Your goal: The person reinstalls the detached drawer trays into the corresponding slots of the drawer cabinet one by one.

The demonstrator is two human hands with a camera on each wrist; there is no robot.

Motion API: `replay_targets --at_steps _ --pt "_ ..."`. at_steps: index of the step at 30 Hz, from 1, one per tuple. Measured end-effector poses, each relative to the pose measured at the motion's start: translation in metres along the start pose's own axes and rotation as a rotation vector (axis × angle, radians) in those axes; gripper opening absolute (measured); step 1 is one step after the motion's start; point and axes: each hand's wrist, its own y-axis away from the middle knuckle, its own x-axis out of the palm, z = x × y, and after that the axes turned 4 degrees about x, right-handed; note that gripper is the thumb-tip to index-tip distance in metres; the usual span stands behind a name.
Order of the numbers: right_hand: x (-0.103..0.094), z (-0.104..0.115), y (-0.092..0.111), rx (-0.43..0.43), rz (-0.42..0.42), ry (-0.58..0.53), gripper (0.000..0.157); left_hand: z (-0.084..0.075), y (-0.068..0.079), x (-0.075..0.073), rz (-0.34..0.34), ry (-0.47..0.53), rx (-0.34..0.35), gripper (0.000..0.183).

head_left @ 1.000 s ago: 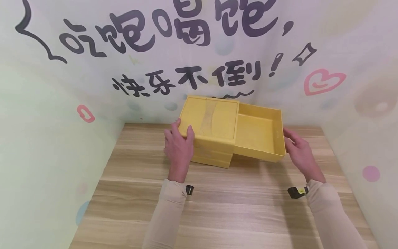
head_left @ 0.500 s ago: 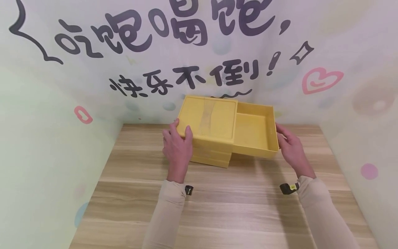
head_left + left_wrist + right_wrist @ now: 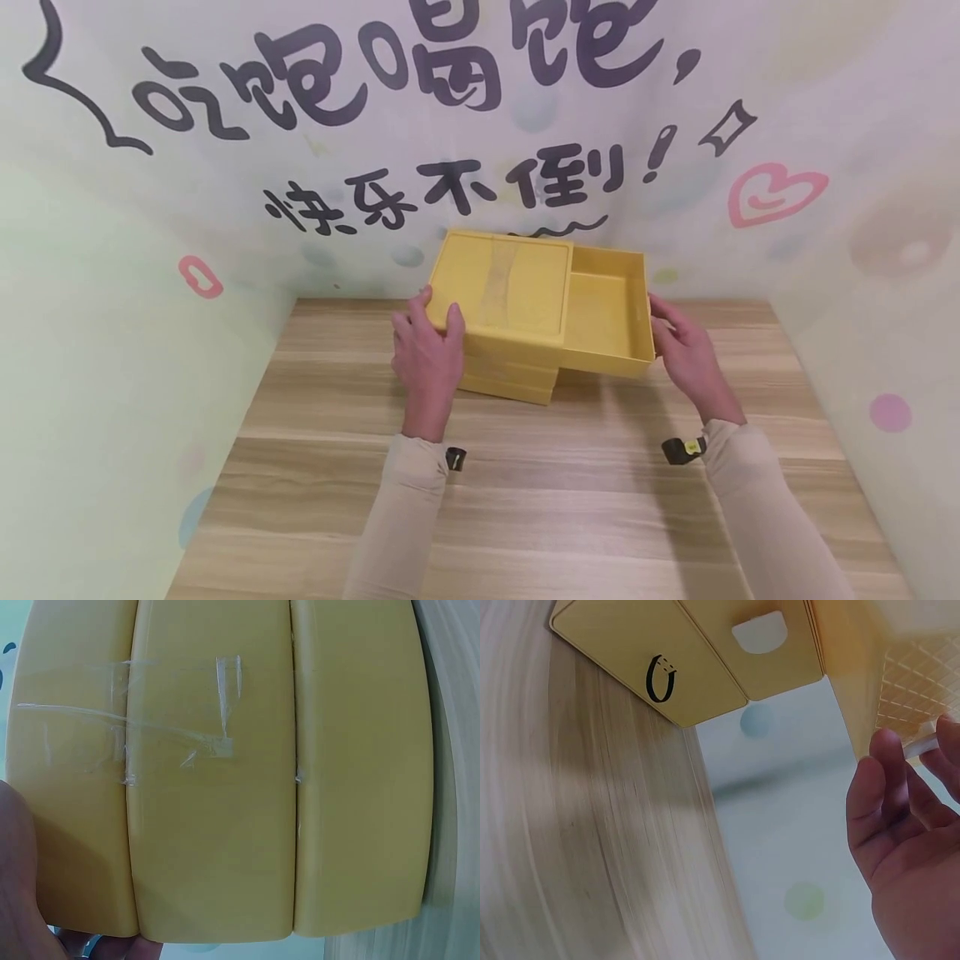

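A yellow drawer unit [image 3: 498, 283] stands at the back of the table, its top drawer [image 3: 607, 362] pulled partly out to the right and bare inside. My left hand [image 3: 429, 358] grips the unit's near left corner, thumb and fingers around its top edge. In the left wrist view, the unit's side [image 3: 217, 840] shows stacked panels with clear tape across them. At the drawer's outer end, my right hand [image 3: 688, 360] pinches a pale handle [image 3: 922, 745], its fingers [image 3: 866, 787] curled.
Below the pulled drawer, closed drawer fronts carry a white half-round handle [image 3: 760, 633] and a black loop [image 3: 660, 679]. The wood-grain table [image 3: 525, 517] meets a printed wall [image 3: 360, 258] right behind the unit. Pale side walls flank the table.
The top drawer has slid left, further into the unit, with my right hand moving along with it. My left hand keeps its place on the corner. The view shifted slightly.
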Motion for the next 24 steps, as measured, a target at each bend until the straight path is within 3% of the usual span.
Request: replay_targets --at_steps 9,24 --pt "0.003 0.004 0.001 -0.033 0.017 0.012 0.051 0.000 0.001 0.002 -0.006 -0.002 -0.001 0.059" --pt "0.013 0.007 -0.001 -0.012 0.072 0.014 0.055 0.002 0.001 0.000 0.000 0.018 0.004 0.059"
